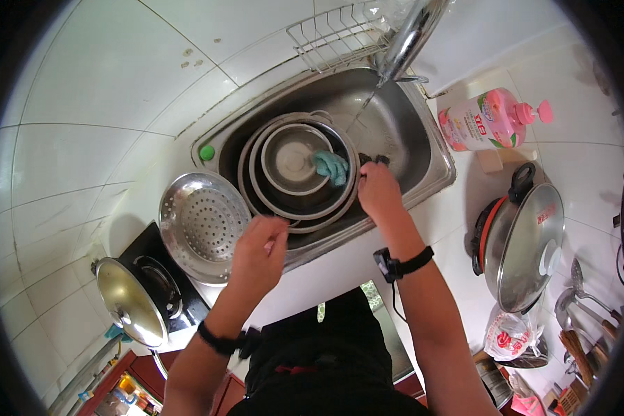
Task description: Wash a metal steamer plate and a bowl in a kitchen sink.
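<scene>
Nested metal basins (255,182) stand in the left part of the stainless steel sink (413,117). A teal cloth (331,167) hangs over the rim of the innermost bowl (290,156). My right hand (379,191) is at the right side of the basins, beside dark scraps (377,158) on the sink floor; its fingers are curled and whether they hold anything is hidden. My left hand (262,249) is half curled over the sink's front left edge, next to a perforated metal steamer tray (208,229); nothing shows in it. Water runs from the faucet (401,49).
Right of the sink are a pink soap dispenser bottle (483,119), a glass-lidded pan (533,244) and a plastic bag (508,335). A wire rack (338,39) stands behind it. At left, a lidded pan (130,301) sits by a black gas stove (187,307).
</scene>
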A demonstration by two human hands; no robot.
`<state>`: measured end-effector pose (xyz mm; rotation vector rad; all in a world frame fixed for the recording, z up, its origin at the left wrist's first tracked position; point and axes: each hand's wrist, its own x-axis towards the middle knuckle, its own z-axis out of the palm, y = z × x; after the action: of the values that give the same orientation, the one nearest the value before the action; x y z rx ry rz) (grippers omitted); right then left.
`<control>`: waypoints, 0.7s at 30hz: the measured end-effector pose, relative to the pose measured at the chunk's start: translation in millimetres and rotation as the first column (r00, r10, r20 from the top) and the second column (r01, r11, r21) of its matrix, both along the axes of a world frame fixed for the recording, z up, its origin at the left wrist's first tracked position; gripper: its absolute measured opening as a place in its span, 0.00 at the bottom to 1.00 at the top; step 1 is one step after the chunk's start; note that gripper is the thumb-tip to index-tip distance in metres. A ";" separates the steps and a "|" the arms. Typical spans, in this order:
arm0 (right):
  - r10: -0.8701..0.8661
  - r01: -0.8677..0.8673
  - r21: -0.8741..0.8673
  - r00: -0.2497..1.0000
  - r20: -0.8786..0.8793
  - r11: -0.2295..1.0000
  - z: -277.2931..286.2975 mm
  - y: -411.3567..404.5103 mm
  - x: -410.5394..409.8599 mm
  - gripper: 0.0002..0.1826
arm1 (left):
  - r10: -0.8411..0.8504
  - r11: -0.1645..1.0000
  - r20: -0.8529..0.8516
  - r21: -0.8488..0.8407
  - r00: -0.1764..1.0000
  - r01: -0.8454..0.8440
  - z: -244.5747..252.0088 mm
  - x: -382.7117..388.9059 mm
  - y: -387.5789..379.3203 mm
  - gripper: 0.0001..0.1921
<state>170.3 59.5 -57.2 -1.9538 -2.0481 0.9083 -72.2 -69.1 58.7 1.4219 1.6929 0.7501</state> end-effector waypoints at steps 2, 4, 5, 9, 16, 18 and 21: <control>0.018 -0.010 -0.059 0.991 0.134 0.998 -6.5 16.1 10.3 0.14 | -0.114 0.981 -0.265 0.120 0.957 0.150 -25.7 18.8 29.6 0.09; 0.093 -0.049 -0.174 0.961 0.259 0.984 -8.6 37.0 11.1 0.19 | -0.208 0.956 -0.456 0.093 0.865 0.278 -54.0 23.7 51.8 0.11; 0.093 -0.048 -0.176 0.962 0.257 0.983 -14.6 38.5 10.2 0.19 | -0.287 0.917 -0.626 0.039 0.725 0.397 -64.7 24.7 60.9 0.12; 0.279 -0.216 -0.208 0.895 0.349 0.954 -31.6 51.1 12.5 0.15 | -0.427 0.888 -0.753 -0.244 0.501 0.390 -89.0 37.2 88.6 0.13; 0.359 -0.205 -0.414 0.869 0.340 0.887 -17.3 46.1 0.9 0.16 | -0.555 0.823 -0.766 -0.447 0.324 0.351 -107.9 29.9 93.4 0.08; 0.275 -0.096 -0.473 0.904 0.326 0.876 10.2 50.7 -2.1 0.18 | -0.424 0.886 -0.789 -0.260 0.444 0.385 -101.3 26.2 91.4 0.04; 0.076 0.039 -0.382 0.956 0.283 0.923 19.6 41.1 13.7 0.19 | -0.370 0.918 -0.712 -0.182 0.597 0.352 -78.9 23.0 95.8 0.05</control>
<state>184.0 100.6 -37.6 -2.4033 -2.1768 1.1611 -49.2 26.7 -20.2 2.1531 1.8492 -0.1360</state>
